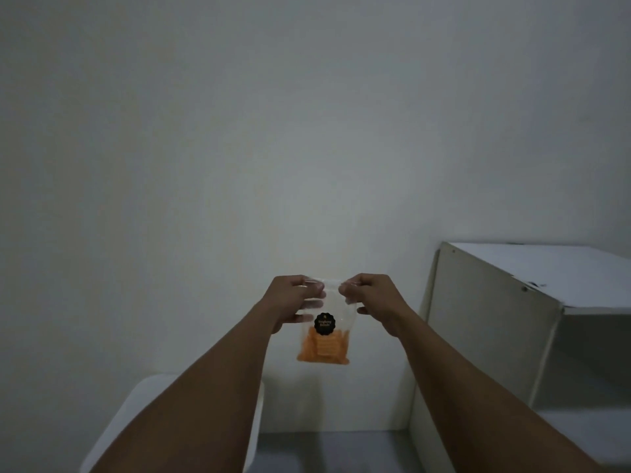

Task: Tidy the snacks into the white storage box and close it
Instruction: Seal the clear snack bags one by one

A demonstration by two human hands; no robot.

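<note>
Two-handed hold on a clear snack bag (322,339), up in the air in front of the wall (239,148). Pinched at its top left corner by the curled fingers of the left hand (293,298), and at its top right corner by those of the right hand (370,297). Hanging upright between them, orange crisps in the lower half, round black label (324,323) just above. Under the left forearm, partly hidden, a white box (140,401); open or closed, impossible to tell. Off to the right, a white cabinet (495,319).
</note>
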